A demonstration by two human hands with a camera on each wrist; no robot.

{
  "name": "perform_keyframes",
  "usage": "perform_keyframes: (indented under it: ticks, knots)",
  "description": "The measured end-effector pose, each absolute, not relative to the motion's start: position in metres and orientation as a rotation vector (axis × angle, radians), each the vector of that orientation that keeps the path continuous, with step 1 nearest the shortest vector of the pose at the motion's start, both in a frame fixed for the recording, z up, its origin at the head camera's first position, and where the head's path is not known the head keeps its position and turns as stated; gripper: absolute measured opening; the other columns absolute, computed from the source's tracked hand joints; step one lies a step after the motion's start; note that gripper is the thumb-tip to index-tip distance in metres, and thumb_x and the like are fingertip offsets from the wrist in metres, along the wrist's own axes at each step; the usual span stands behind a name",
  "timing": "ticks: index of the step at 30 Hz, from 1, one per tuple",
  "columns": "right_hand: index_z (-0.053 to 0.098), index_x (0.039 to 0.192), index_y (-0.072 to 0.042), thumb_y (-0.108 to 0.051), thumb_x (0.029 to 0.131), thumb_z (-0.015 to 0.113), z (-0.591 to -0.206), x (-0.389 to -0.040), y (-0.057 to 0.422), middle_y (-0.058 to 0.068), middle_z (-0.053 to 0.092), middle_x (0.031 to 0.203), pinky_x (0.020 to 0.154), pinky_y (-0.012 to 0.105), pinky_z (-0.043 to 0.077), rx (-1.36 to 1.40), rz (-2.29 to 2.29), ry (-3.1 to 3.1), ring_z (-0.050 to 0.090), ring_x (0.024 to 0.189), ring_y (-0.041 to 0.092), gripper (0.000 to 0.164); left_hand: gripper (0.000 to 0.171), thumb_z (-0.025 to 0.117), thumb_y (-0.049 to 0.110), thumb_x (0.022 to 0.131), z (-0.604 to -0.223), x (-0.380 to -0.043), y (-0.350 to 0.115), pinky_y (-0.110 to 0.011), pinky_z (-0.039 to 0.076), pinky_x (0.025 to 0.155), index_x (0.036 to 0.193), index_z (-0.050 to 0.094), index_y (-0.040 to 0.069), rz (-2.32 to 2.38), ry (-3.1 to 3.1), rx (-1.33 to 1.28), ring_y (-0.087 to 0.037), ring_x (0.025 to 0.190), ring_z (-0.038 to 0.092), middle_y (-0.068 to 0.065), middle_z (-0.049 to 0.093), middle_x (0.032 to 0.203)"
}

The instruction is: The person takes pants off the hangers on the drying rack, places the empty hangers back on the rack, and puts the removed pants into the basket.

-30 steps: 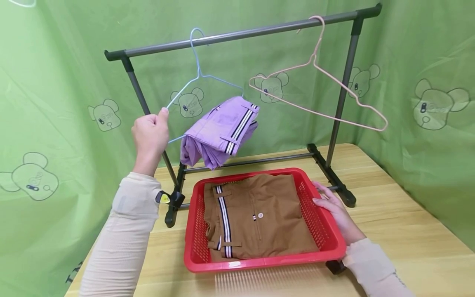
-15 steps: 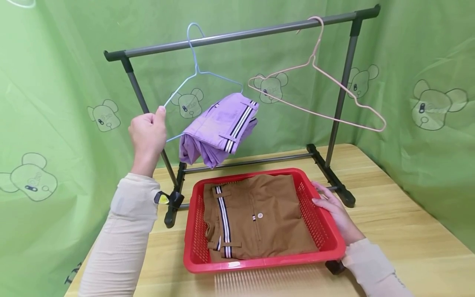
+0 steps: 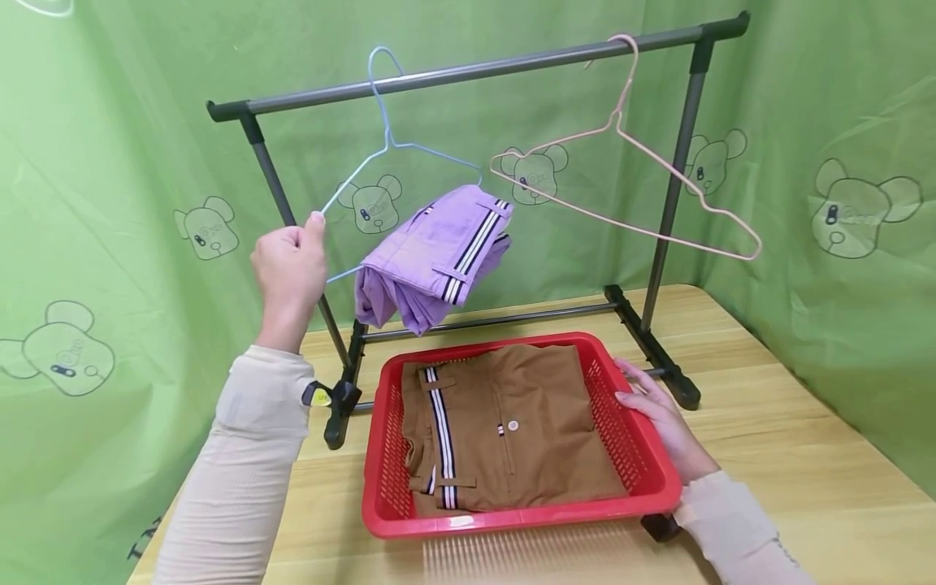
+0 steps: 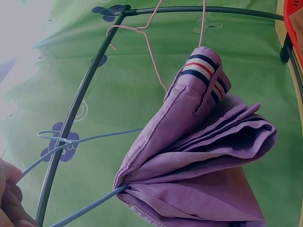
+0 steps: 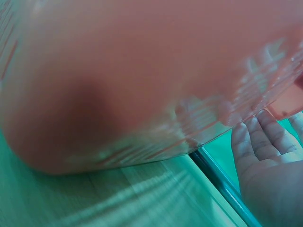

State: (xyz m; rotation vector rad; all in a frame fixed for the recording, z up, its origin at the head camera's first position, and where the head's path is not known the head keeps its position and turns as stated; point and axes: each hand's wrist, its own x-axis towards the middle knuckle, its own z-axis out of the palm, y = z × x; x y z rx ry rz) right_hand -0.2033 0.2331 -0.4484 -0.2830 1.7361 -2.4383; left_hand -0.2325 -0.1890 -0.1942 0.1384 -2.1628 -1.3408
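Note:
My left hand grips the left end of a light blue wire hanger, thumb along its sloping arm. The hanger's hook goes over the rack's top rail. Folded purple trousers with a striped waistband hang on its lower bar; the left wrist view shows their bunched layers beside the hand. My right hand holds the right side of a red plastic basket, thumb at the rim and fingers against the outside. Brown trousers with a striped waistband lie folded inside the basket.
A pink wire hanger without clothing hangs toward the rail's right end. The dark rack's feet stand on the wooden table behind the basket. Green cloth with bear-head prints surrounds the table.
My left hand and the blue hanger have shifted slightly left, and the hook sits a little higher above the rail. My right hand and the basket have hardly moved.

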Motion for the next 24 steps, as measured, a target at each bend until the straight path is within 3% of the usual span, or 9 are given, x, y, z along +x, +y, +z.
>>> perform_keyframes:
  ticks: [12, 24]
  knots:
    - [0.023, 0.152, -0.02, -0.013, 0.102, 0.046, -0.449, -0.2041, 0.235, -0.003, 0.053, 0.126, 0.086, 0.037, 0.053, -0.289, -2.426, 1.754, 0.06, 0.109, 0.014, 0.055, 0.05, 0.054, 0.043, 0.098, -0.1937, -0.232, -0.1887, -0.023, 0.023, 0.036, 0.058, 0.046, 0.013, -1.339, -2.129, 0.147, -0.008, 0.042, 0.03, 0.007, 0.038, 0.047]
    - [0.032, 0.147, -0.023, -0.009, 0.103, 0.043, -0.4507, -0.2037, 0.2335, -0.002, 0.056, 0.122, 0.083, 0.034, 0.054, -0.325, -2.465, 1.728, 0.061, 0.105, 0.014, 0.048, 0.051, 0.054, 0.044, 0.098, -0.1964, -0.232, -0.1903, -0.023, 0.022, 0.035, 0.057, 0.045, 0.014, -1.311, -2.129, 0.154, -0.008, 0.042, 0.03, 0.007, 0.038, 0.047]
